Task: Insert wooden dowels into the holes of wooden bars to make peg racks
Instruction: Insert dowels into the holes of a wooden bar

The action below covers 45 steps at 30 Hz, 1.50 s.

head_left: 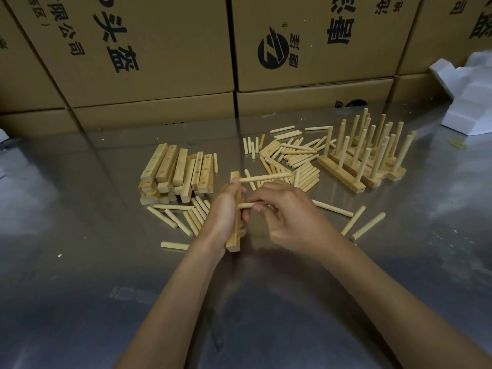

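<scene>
**Second dowel at the bar**

The left hand (226, 214) gripped a wooden bar (234, 230) on end above the steel table (106, 262); the right hand (290, 219) pinched a dowel (246, 205) against its face — another dowel (263, 177) already stuck out near the top. Behind lay stacked bars (175, 174), loose dowels (290, 155) and finished racks (364, 155).

We work at a dull grey, reflective metal tabletop (80, 262). From nine to one o'clock stands a wall of stacked brown cardboard cartons (165, 49) printed with black characters. At two o'clock lies a white stepped foam block (468, 102). Lighting is dim.
</scene>
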Motion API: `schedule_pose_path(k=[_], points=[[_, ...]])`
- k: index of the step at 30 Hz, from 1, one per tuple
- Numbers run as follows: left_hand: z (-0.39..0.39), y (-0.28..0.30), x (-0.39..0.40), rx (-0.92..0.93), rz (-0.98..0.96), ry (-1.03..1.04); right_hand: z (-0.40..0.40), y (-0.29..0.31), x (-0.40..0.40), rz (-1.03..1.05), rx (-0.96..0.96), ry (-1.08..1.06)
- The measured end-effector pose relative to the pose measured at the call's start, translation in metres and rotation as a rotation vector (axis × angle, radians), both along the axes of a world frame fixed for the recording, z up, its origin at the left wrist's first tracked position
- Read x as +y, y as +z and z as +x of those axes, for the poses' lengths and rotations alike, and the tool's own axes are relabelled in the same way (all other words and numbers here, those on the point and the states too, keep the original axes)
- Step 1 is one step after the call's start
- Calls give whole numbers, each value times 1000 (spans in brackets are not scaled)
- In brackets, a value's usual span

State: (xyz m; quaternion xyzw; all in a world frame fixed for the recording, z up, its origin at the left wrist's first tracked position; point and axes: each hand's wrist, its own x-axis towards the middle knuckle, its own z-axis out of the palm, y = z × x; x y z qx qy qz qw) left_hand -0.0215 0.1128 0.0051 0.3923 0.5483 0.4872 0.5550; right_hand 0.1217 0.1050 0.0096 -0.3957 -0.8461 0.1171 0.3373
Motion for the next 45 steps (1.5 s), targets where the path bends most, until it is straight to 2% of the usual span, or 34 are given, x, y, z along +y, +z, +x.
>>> schedule_pose_path(k=[7,14,23,26,28,32,35,37,40,42,45], points=[[6,-5,-1,164,110,22,0,5,-1,5,-20,-2],[6,-6,-4,375,223,30,1,0,-2,-169,105,-45],[6,-9,0,413,247,7,5,2,2,-262,80,-34],[5,-9,4,379,236,53,8,3,4,-320,127,-6],[0,-8,4,344,218,121,16,5,10,-290,106,-60],[-17,-8,12,269,131,248,59,4,32,-163,-173,-367],[-22,-4,18,104,24,262,92,-1,45,-407,-357,-480],[-21,-2,16,33,-29,250,97,-4,47,-474,-349,-485],[-19,6,12,-73,-93,237,84,-2,42,-422,-191,-371],[-20,9,12,-102,-108,244,64,5,29,-507,25,-118],[-22,6,10,-139,-82,259,26,12,6,-539,134,183]])
